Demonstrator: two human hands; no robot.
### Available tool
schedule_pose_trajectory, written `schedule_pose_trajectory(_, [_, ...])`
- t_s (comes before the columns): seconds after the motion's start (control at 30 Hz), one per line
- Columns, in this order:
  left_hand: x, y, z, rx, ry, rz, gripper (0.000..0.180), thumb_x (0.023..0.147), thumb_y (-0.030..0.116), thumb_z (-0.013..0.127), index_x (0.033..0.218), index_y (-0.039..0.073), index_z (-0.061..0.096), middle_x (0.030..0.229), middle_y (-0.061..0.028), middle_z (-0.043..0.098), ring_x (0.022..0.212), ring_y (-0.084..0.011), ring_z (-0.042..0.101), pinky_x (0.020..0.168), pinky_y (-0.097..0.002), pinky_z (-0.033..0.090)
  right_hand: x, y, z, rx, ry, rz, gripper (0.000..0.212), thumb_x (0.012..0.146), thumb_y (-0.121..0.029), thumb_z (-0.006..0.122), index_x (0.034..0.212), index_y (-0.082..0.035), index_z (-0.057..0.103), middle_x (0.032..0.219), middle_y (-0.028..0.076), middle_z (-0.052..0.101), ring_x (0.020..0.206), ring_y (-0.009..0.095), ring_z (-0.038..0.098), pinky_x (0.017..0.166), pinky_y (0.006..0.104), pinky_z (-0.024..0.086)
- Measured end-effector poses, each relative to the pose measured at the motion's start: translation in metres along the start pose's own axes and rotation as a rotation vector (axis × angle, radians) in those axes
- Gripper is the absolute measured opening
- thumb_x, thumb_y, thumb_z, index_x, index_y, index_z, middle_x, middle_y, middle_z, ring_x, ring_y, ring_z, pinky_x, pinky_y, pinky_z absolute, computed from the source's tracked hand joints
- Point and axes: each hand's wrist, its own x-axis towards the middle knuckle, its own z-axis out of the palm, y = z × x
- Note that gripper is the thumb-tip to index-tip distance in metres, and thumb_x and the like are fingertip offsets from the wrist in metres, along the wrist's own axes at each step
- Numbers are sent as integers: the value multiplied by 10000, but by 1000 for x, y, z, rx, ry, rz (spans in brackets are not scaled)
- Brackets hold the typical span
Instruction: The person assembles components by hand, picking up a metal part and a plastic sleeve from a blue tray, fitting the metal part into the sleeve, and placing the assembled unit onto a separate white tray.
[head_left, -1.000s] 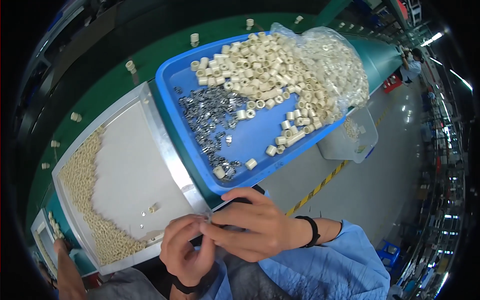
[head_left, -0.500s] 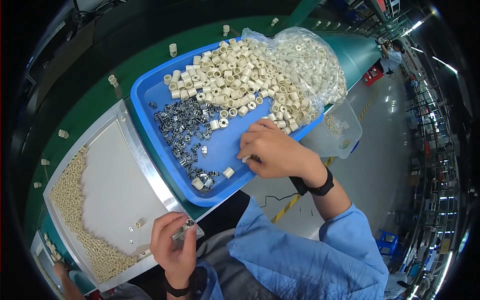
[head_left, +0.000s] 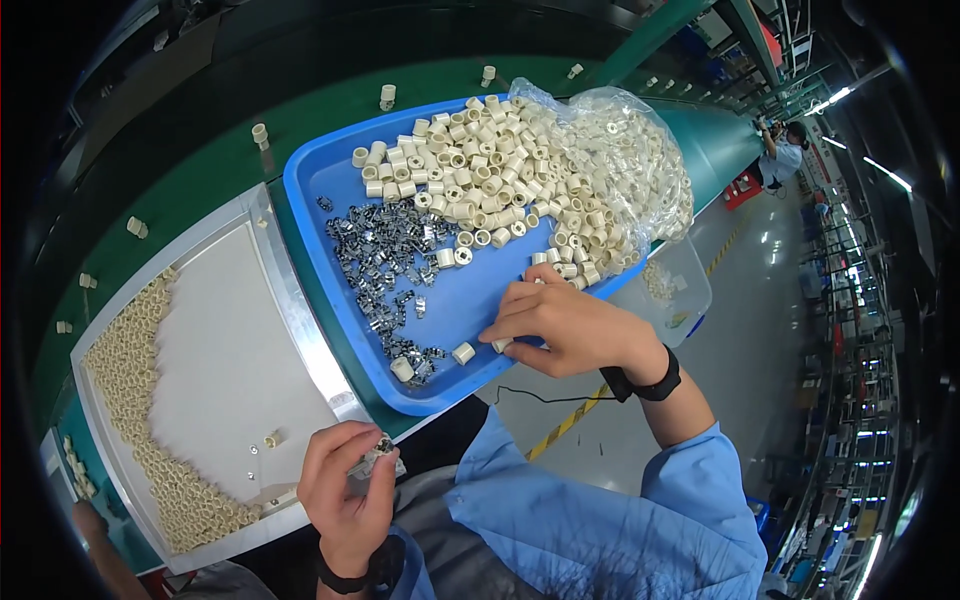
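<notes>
Over the near right corner of the blue tray (head_left: 418, 398), my right hand (head_left: 585, 330) pinches a cream plastic cylinder (head_left: 501, 345) between thumb and fingers. Another loose cylinder (head_left: 463, 353) lies just left of those fingertips. My left hand (head_left: 345, 485) is closed near the corner of the metal-rimmed tray, its thumb and forefinger around a small part (head_left: 381, 450) with pale and shiny metal bits; its exact kind is unclear. Inside the blue tray lie a heap of cream cylinders (head_left: 470, 165) and a pile of small metal clips (head_left: 385, 250).
A clear plastic bag (head_left: 630, 165) of cylinders rests on the blue tray's far right. The metal-rimmed tray (head_left: 300, 325) at left holds many small cream parts (head_left: 130, 400). Several parts stand along the green belt (head_left: 330, 115). At lower left, another person's hand (head_left: 90, 518) shows.
The whole view has shifted slightly. My right hand has come nearer the loose cylinder in the blue tray, still pinching its own. My left hand keeps its hold with little movement.
</notes>
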Motion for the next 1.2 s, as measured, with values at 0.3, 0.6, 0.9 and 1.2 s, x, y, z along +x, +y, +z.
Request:
schedule_pose_trajectory(0.3, [14, 20, 4, -30, -20, 50, 277, 777, -88, 785, 1039, -40, 709, 1052, -164, 702, 899, -291, 705, 779, -340, 567, 12, -44, 51, 1350, 497, -57, 238, 925, -143, 751, 1099, -7, 664, 957, 138, 694, 918, 257, 656, 779, 379, 484])
schedule_pose_trajectory(0.6, [13, 36, 2, 1, -27, 182, 320, 716, -68, 836, 1012, -19, 725, 1019, -143, 703, 817, -299, 708, 682, -356, 571, 30, -86, 50, 1203, 539, -219, 241, 828, 0, 757, 1043, 42, 658, 904, 165, 680, 830, 241, 652, 741, 355, 521])
schedule_pose_trajectory(0.9, [14, 31, -5, 116, -19, 276, 342, 685, -81, 822, 1013, -23, 747, 996, -137, 691, 821, -300, 706, 680, -367, 578, 20, -103, 40, 918, 464, -89, 210, 811, 39, 739, 1013, 65, 689, 843, 155, 714, 684, 186, 650, 618, 325, 509])
schedule_pose_trajectory(1.2, [13, 29, -12, 141, -26, 291, 329, 686, -88, 808, 1006, -35, 754, 987, -146, 702, 820, -317, 715, 698, -372, 598, 28, -118, 32, 610, 406, -56, 152, 854, -24, 809, 983, 32, 752, 781, 119, 731, 628, 188, 667, 555, 316, 494])
